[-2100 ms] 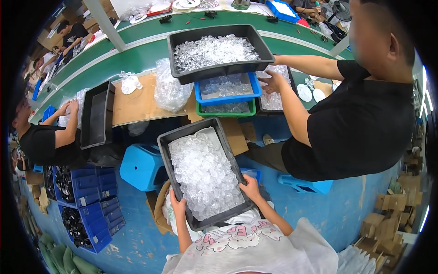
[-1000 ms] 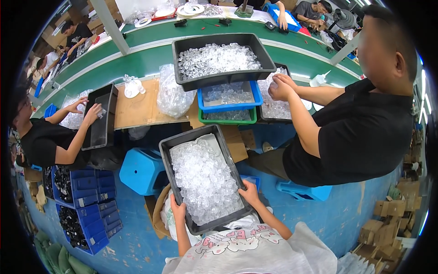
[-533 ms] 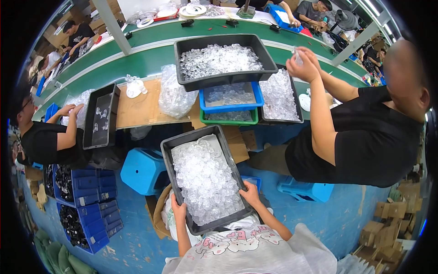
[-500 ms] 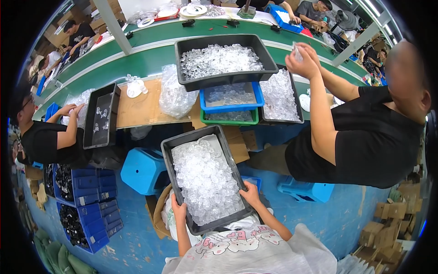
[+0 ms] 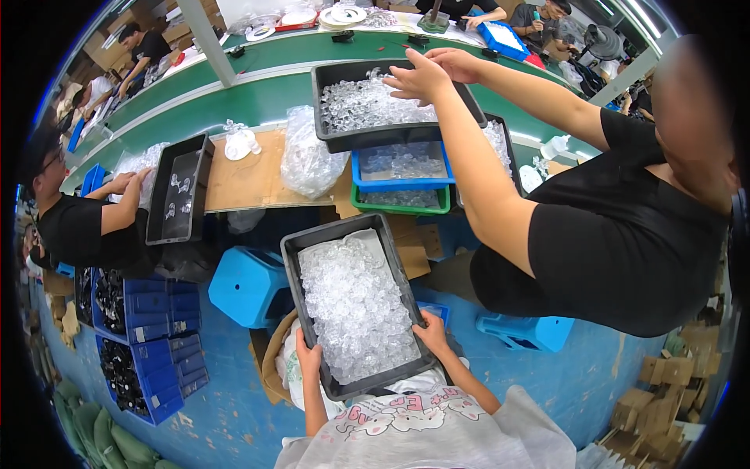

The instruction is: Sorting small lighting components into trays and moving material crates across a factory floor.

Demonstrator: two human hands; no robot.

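A black plastic tray (image 5: 291,270) hangs tilted in front of my body, heaped with small clear plastic pieces (image 5: 355,305). My left hand (image 5: 308,358) is closed on its left side near the lower corner, thumb up along the wall. Gripping the opposite side is my right hand (image 5: 430,334), its fingers partly hidden under the tray. Beyond it, a second black tray (image 5: 406,139) of clear pieces rests on a blue tray (image 5: 402,186) and a green tray (image 5: 400,209). A co-worker at the right holds both hands (image 5: 430,76) over that upper tray.
Blue stools (image 5: 246,288) stand left and right of me on the blue floor. A wooden board (image 5: 258,181) bears a bag of clear plastic (image 5: 311,156). Another co-worker sits left by a black tray (image 5: 181,191). Blue bins (image 5: 156,313) of black parts stand at left.
The right co-worker has leaned in and moved both hands left over the upper black tray. My hands keep their hold on my tray, nearly still. The view has shifted slightly.
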